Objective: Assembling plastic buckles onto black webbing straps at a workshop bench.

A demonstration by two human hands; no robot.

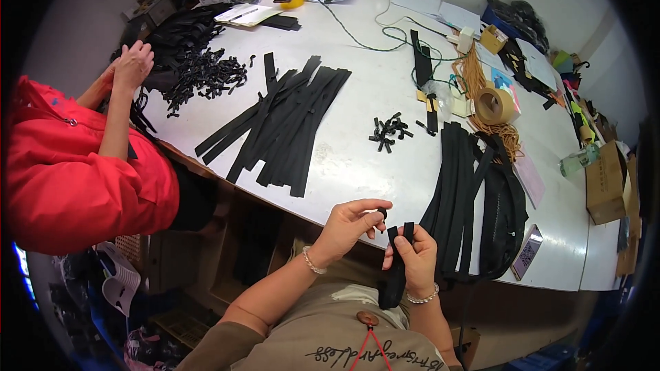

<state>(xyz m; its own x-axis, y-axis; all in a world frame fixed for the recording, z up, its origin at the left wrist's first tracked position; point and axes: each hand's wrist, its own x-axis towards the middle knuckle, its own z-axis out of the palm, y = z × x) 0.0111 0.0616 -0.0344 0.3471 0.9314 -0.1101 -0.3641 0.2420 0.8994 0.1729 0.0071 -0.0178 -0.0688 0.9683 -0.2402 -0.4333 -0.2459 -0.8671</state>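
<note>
At the near edge of the white table (357, 185), a co-worker in a red jacket (75, 178) sits far left, both hands raised beside a heap of small black plastic clips (203, 75). Right of that lies a fanned pile of flat black zipper strips (282, 124) — too overlapped to count. The person's left hand (347, 227) pinches one small black slider (381, 214), grip closed on it. Just beside it, the right hand (414, 257) clamps one black zipper strip (397, 264), its two ends upright. Farther right — a bundle of long black zippers (457, 185) and one roll of brown tape (496, 104).
</note>
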